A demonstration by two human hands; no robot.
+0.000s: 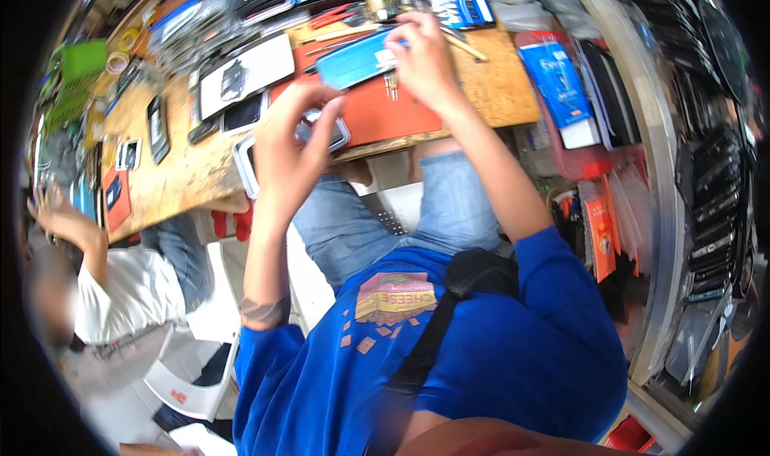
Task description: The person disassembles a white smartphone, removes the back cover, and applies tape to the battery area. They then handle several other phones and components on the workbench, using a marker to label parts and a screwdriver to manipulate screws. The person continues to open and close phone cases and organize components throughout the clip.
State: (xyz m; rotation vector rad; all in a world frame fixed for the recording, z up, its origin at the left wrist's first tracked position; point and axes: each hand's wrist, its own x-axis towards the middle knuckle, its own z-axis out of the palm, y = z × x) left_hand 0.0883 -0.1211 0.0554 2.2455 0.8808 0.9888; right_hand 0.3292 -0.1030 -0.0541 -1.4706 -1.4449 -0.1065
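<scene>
My left hand (289, 131) is raised over the near edge of the orange mat (409, 119), its thumb and forefinger curled toward each other. Anything pinched there is too blurred to make out. Through the loop of those fingers a glossy, pale-framed device (340, 133) shows in part. My right hand (423, 61) hovers over the right end of a long blue tray (349, 61), fingers bent inward. A small white piece (385, 57) is beside its fingertips, and I cannot tell whether they touch it. Thin metal-tipped tools (391, 85) lie just below.
Phones (158, 127) and a white panel (247, 75) lie to the left on the wooden bench (184, 175). Red-handled pliers (331, 16) are at the back. A blue packet (555, 83) sits in a red bin on the right. Another person (132, 291) sits at left.
</scene>
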